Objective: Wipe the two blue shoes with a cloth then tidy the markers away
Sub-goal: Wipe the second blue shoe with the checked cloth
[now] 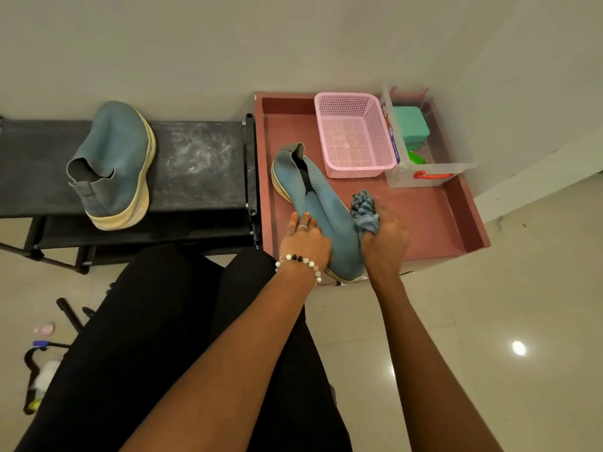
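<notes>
One blue shoe [321, 203] with a cream sole lies on its side in the pink-brown tray [434, 216], toe toward me. My left hand [305, 238] grips its left side near the toe. My right hand [383, 236] holds a bunched blue striped cloth [363, 210] against the shoe's right side. The second blue shoe [115, 161] stands upright on the black rack [199, 164] to the left. Several markers [40, 344] lie on the floor at the far left, partly hidden by my leg.
An empty pink basket [354, 135] and a clear plastic box [421, 148] with green items stand at the back of the tray. The wall rises right behind the rack and tray. Glossy tiled floor [522, 305] spreads to the right.
</notes>
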Demonstrator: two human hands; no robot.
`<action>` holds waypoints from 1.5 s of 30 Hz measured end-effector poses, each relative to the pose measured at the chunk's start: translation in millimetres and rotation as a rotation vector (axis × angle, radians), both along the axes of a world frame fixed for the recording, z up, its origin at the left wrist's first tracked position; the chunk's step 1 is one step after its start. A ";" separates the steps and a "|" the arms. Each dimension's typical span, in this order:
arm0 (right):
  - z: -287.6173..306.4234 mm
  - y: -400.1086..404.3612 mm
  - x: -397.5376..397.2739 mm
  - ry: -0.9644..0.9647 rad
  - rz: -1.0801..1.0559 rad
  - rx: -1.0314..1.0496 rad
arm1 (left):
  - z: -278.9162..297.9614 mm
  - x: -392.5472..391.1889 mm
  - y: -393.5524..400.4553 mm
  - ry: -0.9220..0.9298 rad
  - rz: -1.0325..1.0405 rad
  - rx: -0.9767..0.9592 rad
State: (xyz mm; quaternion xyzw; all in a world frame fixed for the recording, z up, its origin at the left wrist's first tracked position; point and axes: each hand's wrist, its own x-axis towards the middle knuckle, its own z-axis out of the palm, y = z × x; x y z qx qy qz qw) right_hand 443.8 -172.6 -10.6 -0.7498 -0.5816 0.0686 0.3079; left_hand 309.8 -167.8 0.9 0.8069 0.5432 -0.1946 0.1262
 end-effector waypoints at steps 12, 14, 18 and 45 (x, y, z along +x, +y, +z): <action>-23.1 12.7 -8.8 -0.391 0.464 -0.225 | 8.3 -8.4 -13.0 0.076 -0.097 0.066; -20.7 14.5 -14.0 -0.349 0.423 -0.259 | 11.0 -8.2 -13.9 0.061 -0.093 0.078; -11.2 20.7 -8.8 -0.351 0.465 -0.326 | 19.3 -8.1 -9.7 -0.047 -0.046 0.133; 8.4 -10.9 -7.1 -0.503 0.533 -0.562 | -14.3 -15.7 0.9 -0.055 0.122 -0.178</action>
